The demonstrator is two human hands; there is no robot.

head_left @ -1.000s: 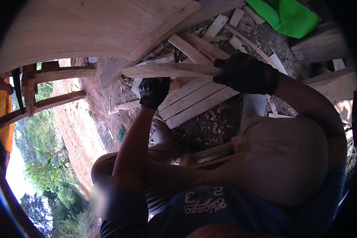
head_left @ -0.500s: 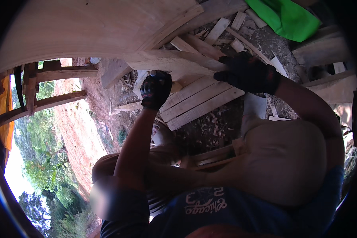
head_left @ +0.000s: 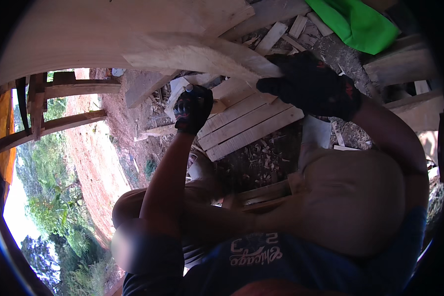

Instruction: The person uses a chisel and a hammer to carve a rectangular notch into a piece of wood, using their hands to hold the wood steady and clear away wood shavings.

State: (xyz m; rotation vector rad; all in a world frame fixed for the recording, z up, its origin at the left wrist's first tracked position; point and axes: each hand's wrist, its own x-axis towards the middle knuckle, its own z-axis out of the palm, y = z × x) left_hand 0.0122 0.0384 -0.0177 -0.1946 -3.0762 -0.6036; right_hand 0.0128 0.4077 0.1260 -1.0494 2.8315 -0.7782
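Observation:
My right hand (head_left: 308,89), in a dark glove, is closed round the right end of a long wooden piece (head_left: 202,55) with a pale, roughly cut face. The piece slants up to the left, and its far end overlaps the large wooden panel (head_left: 108,29). Below its middle, my left hand (head_left: 193,111), also gloved, is closed in a fist round a tool handle (head_left: 189,88). Only the handle's round, shiny end shows; the rest is hidden by the fist, so I cannot tell which tool it is.
Under the hands lies a slatted stack of boards (head_left: 254,126). Offcuts (head_left: 271,38) and shavings litter the ground beyond. A green cloth (head_left: 357,24) lies at the far right, above thick timbers (head_left: 402,64). A wooden frame (head_left: 79,89) stands at the left, near a reddish dirt slope (head_left: 91,163).
The wooden piece has shifted left, with its left end raised toward the panel. My right hand has moved slightly left with it. My left hand has barely moved.

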